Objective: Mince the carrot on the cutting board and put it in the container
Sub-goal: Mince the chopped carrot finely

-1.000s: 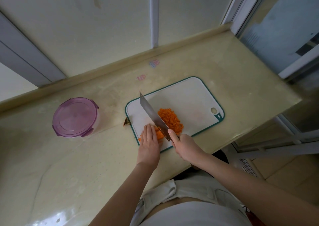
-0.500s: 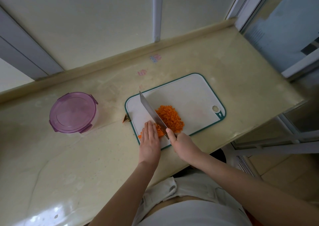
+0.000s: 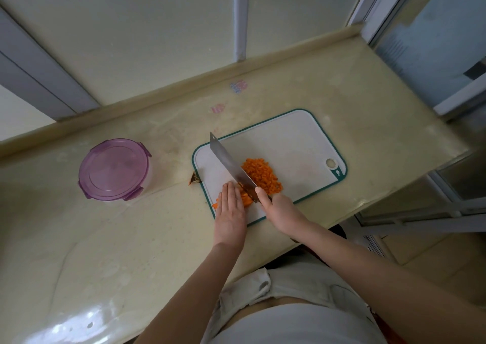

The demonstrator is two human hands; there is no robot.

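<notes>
A white cutting board (image 3: 294,138) with a green rim lies on the counter. A pile of minced carrot (image 3: 261,175) sits on it, right of the cleaver blade (image 3: 228,162). Uncut carrot strips (image 3: 246,200) lie under my left hand (image 3: 230,212), whose straight fingers press them flat against the board. My right hand (image 3: 278,209) grips the cleaver's handle, index finger laid along the blade's spine. The blade stands edge-down between the strips and the mince. A round container (image 3: 114,170) with a purple lid, closed, stands to the left.
A small brown carrot end (image 3: 194,179) lies just off the board's left edge. The counter's front edge runs close under my hands. A wall and window frame rise behind, and the counter ends at the right by a glass door.
The cleaver has stayed at the strips beside my left fingers, its tip tilting slightly. Both hands remain in place; the view shifted a little.
</notes>
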